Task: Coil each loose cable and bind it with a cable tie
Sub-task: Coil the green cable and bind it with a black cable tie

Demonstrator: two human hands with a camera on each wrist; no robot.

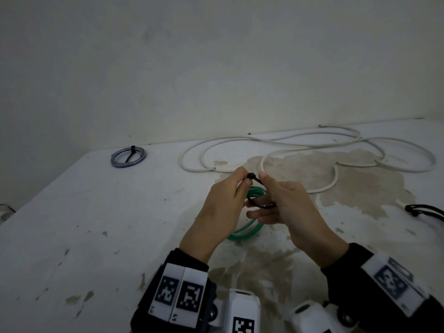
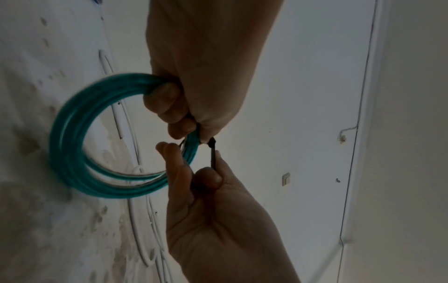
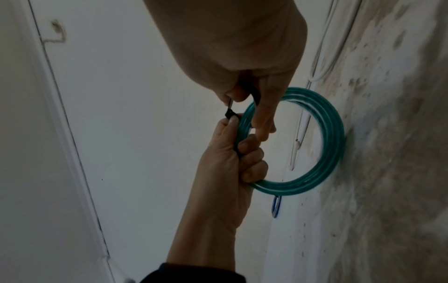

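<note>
Gripping the green cable coil [image 3: 332,137] and tie head, her left hand [image 1: 221,207]; right hand [image 1: 295,207] pinches the black cable tie [image 2: 213,157] strap above the table [image 1: 96,224].

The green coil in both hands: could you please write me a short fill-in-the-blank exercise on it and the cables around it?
1. The left hand grips a coil coloured ____.
2. The right hand pulls the tail of a black ____ looped round that coil.
3. The long cable lying loose on the table is ____ in colour.
4. The blue coil at the far left is already ____.

Missing words: green; cable tie; white; tied
</note>
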